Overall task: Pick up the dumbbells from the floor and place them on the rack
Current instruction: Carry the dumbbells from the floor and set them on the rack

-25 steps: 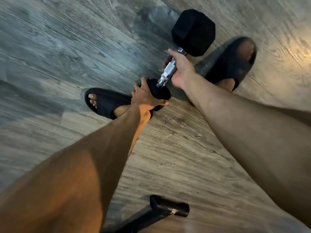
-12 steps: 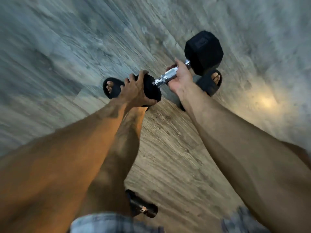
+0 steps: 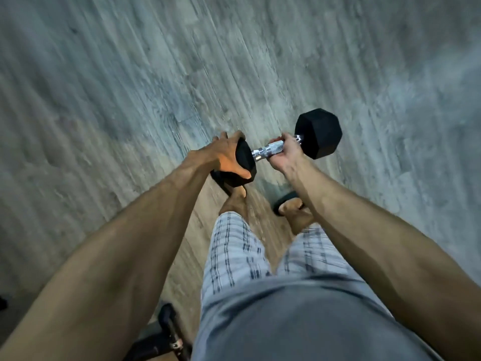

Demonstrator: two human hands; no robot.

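Observation:
A black hex dumbbell [image 3: 318, 132] with a chrome handle hangs in the air above the wooden floor, roughly level, in front of my legs. My right hand [image 3: 282, 153] grips the chrome handle close to the far right head. My left hand [image 3: 225, 155] cups the near left head from outside, fingers curled over its top edge and thumb along its lower face. The rack is not in view as a whole.
A black metal frame foot [image 3: 169, 332] sits on the floor at the bottom left, beside my left leg. My feet in black slides [image 3: 285, 201] stand under the dumbbell. Grey-brown plank flooring [image 3: 130, 100] spreads around, blurred by motion.
I have straightened up: the dumbbell rose off the floor and swung from steeply tilted to nearly level. Both hands kept their hold. My shorts and shirt came into view.

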